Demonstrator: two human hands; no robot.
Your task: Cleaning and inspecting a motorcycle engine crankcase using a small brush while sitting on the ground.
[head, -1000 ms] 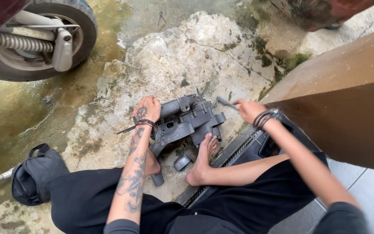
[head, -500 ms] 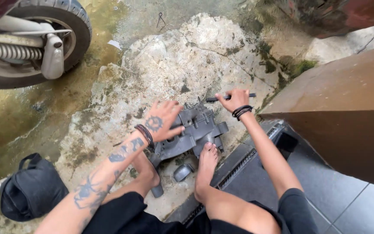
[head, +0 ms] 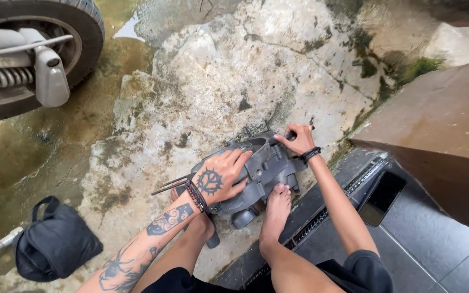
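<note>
Most of the view is taken up by rough, cracked concrete ground [head: 202,81], stained and a bit mossy, with a brown slab-like block [head: 441,130] sat along the right edge and dark floor tiles [head: 441,255] below it. A scooter wheel [head: 33,49] with its spring shock is parked at the top left, well apart from the work. A black bag [head: 55,244] is slumped at the lower left, and a dark phone [head: 382,198] is laid on the tiles near the right arm. In the middle, a grey metal engine casing [head: 267,168] is set on the concrete right at the lip of the tiled step, pinned from below by a bare foot [head: 275,209] whose toes are pressed against its near edge. The left hand [head: 219,176], tattooed on the back, is laid flat on top of the casing with the fingers spread wide, palm down. The right hand [head: 299,140] is curled at the far right corner of the casing, fingers pressed together around what looks like a thin tool handle, though it's mostly hidden so the exact thing gripped can't really be made out. A couple of thin dark rods [head: 169,184] are seen poking out leftward from under the left wrist, just beside the casing
</note>
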